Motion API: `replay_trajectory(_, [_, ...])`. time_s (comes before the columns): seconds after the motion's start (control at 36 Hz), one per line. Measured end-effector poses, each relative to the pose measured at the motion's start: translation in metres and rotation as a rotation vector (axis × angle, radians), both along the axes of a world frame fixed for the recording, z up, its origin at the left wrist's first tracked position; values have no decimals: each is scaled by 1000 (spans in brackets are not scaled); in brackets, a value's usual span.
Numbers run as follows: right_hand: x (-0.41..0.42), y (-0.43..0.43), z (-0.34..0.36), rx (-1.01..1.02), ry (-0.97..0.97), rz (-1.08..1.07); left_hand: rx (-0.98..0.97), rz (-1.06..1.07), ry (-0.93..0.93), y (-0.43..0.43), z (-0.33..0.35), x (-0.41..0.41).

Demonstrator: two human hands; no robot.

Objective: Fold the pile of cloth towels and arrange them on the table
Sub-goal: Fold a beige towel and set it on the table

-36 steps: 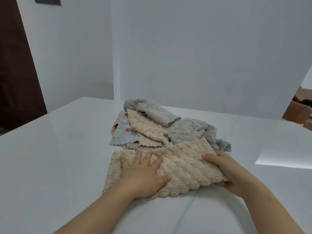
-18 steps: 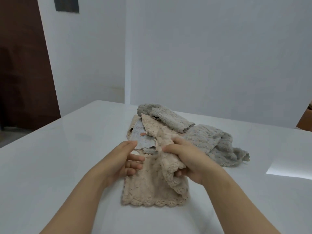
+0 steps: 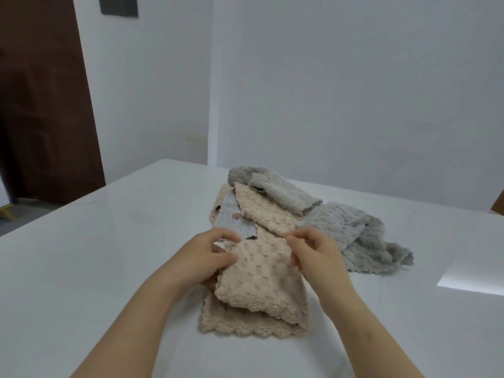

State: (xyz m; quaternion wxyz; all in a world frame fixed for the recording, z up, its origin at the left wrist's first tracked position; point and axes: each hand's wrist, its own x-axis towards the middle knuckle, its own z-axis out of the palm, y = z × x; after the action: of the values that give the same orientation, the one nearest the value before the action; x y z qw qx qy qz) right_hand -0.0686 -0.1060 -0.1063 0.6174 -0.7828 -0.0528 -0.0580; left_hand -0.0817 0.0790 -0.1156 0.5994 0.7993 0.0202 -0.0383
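Note:
A beige bobbled towel [image 3: 256,285] lies folded over on the white table [image 3: 95,255] just in front of me. My left hand [image 3: 210,257] pinches its far left corner and my right hand [image 3: 316,249] pinches its far right corner, holding the top layer slightly raised. Behind it lies the loose pile: another beige towel [image 3: 261,211], a pale grey-blue cloth [image 3: 231,216], a rolled grey towel [image 3: 283,192] and a crumpled grey towel [image 3: 362,238].
White walls stand behind the table. A dark brown door [image 3: 41,105] is at the left. A bright patch of light [image 3: 469,279] falls on the table at the right.
The spread beige towel was folded in half from the right. Both hands moved to its far corners and now hold the top layer over the bottom one.

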Motion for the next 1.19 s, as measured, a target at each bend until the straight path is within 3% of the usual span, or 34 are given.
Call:
replay_trajectory(0.17, [1,-6,-20,-379,-109,-50,111,14,3,8,-2,1])
replay_trajectory(0.25, [0,-5,-21,-433,-119,-22,161,36,21,10,-3,1])
replay_trajectory(0.36, [-1,-3,-22,-528,-126,40,417,80,-15,6,-4,1])
replay_trajectory(0.42, [0,-3,-22,-542,-140,36,551,176,-92,2,-4,2])
replay_trajectory(0.47, [1,-4,-23,-537,-170,5,556,209,-193,-5,-3,1])
replay_trajectory(0.56, [-2,-3,-23,-569,-167,1,681,21,-235,-15,-9,1])
replay_trajectory(0.64, [-4,0,-24,-850,-189,89,913,-139,-131,-20,-21,-1])
replay_trajectory(0.72, [-4,2,-29,-1025,-138,215,966,-163,-52,-18,-29,-8])
replay_trajectory(1.03, [-6,6,-38,-1089,-58,300,1025,-130,-26,-16,-36,-11])
replay_trajectory(1.19, [-15,4,-41,-900,-141,52,902,118,-184,-17,-39,-20])
